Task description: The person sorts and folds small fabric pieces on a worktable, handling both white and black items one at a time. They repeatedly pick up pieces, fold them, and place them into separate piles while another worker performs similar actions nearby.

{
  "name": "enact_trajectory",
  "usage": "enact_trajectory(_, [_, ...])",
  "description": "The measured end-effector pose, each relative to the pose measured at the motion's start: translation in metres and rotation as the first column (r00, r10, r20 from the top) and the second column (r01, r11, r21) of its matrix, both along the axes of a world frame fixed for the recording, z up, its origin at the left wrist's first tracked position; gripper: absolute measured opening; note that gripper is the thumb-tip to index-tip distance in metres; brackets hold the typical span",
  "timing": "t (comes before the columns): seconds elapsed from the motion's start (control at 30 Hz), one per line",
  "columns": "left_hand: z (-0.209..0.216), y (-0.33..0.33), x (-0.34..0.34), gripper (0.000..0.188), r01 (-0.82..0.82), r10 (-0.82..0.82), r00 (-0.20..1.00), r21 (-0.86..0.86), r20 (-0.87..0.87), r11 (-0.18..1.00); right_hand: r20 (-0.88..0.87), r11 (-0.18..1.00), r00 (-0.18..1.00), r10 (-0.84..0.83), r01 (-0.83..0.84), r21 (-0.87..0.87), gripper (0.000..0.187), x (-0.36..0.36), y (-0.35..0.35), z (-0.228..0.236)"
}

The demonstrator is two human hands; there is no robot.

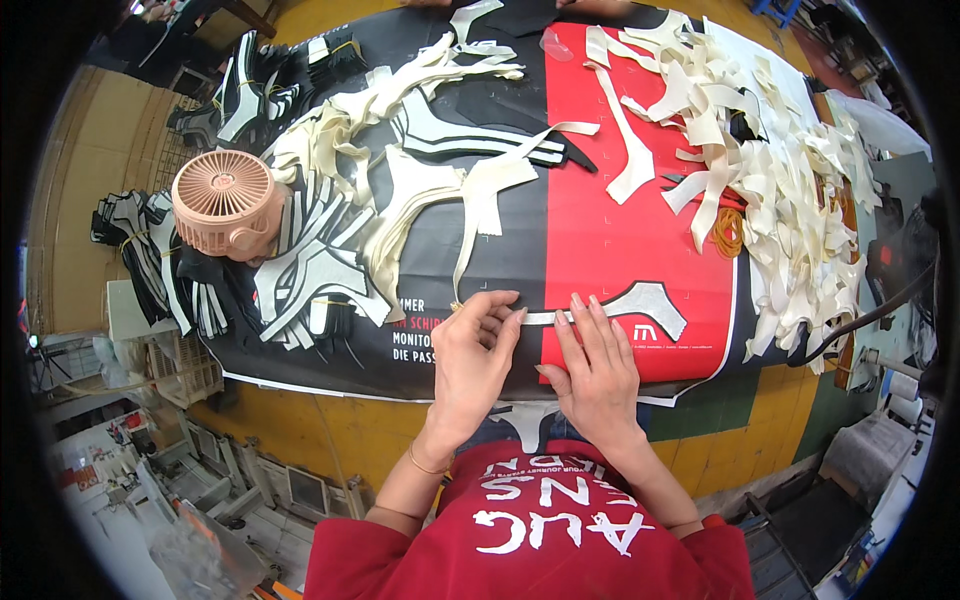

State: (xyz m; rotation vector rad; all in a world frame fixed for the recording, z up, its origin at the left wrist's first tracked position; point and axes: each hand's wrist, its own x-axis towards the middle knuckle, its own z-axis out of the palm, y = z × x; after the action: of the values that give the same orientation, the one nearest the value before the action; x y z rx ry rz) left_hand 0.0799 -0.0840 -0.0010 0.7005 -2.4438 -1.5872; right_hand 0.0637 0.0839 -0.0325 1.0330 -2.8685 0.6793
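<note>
A cut fabric piece (645, 303), grey-white with black edging, lies across the red part of the printed sheet, its narrow strip running left between my hands. My left hand (468, 362) is closed, with thumb and fingertips drawn together at the left end of that strip. Its fingers partly hide what they pinch. My right hand (600, 365) lies flat with fingers stretched out, fingertips pressing on the strip beside the piece's wide end. Another pale cut piece (528, 425) rests at the table edge near my lap.
Cream fabric pieces (420, 200) lie left of centre, and a large heap of cream strips (790, 210) covers the right side. A pink fan (222, 200) stands at left beside stacked black-and-white pieces (315, 280). Orange rubber bands (728, 232) lie near the heap. Another person's hands (595, 7) show at the far edge.
</note>
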Motion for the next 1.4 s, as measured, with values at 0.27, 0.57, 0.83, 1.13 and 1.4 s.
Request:
enact_trajectory(0.27, [-0.006, 0.008, 0.001, 0.016, -0.047, 0.046, 0.999, -0.068, -0.016, 0.997, -0.019, 1.0, 1.0, -0.011, 0.012, 0.029, 0.054, 0.001, -0.001, 0.0])
enact_trajectory(0.57, [-0.024, 0.009, 0.033, 0.035, -0.016, -0.197, 0.958, -0.728, -0.207, 0.685, 0.024, 1.0, 1.0, -0.012, 0.011, 0.023, 0.054, 0.001, -0.002, 0.005])
enact_trajectory(0.83, [-0.035, 0.017, 0.048, 0.065, 0.361, -0.33, 0.925, -0.712, 0.189, 0.603, 0.025, 0.974, 0.979, -0.2, 0.196, 0.113, 0.053, -0.014, 0.029, 0.008])
enact_trajectory(1.13, [-0.028, 0.023, 0.036, 0.039, 0.178, -0.289, 0.957, -0.736, -0.024, 0.653, -0.202, 0.894, 0.871, -0.448, 0.435, -0.106, 0.04, -0.04, 0.062, 0.009])
enact_trajectory(1.4, [-0.029, 0.06, -0.012, 0.053, 0.216, -0.331, 0.932, -0.511, -0.145, 0.832, 0.25, 0.924, 0.897, -0.366, 0.383, -0.021, 0.033, -0.05, 0.041, 0.026])
